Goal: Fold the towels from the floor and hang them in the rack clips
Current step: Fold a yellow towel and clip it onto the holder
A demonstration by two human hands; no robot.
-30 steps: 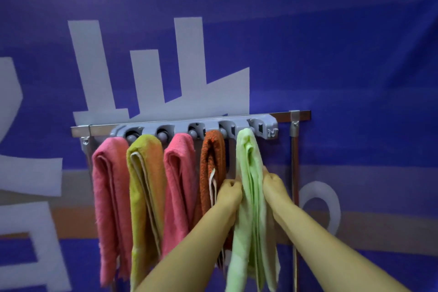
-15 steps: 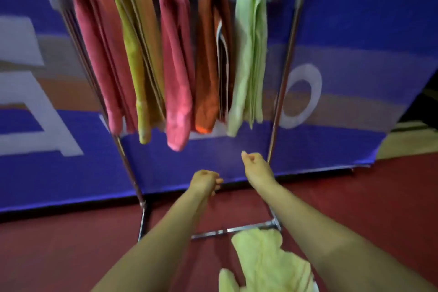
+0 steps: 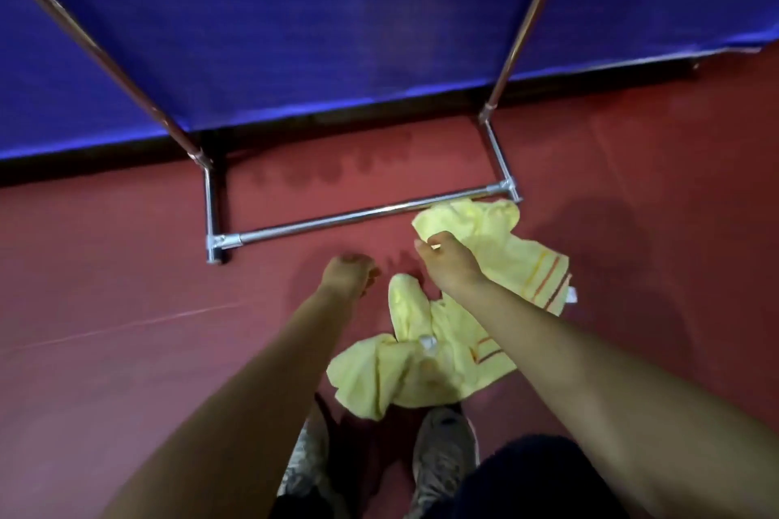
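A crumpled pale yellow towel [image 3: 455, 354] with orange stripes lies on the red floor, its far corner against the rack's bottom bar [image 3: 337, 219]. My right hand [image 3: 451, 263] is over the towel's far part with fingers curled; I cannot see whether it touches or pinches the cloth. My left hand [image 3: 347, 272] is a loose fist just left of the towel, holding nothing. The rack's clips and the hung towels are out of view above.
The rack's two metal posts [image 3: 527, 13] rise in front of a blue banner [image 3: 316, 21] that hangs to the floor. My shoes [image 3: 442, 451] stand right behind the towel. Bare red floor [image 3: 126, 308] spreads left and right.
My view has swung down from the hung towels to the floor. Both hands let go of the green towel and dropped low, the right one arriving over the yellow towel.
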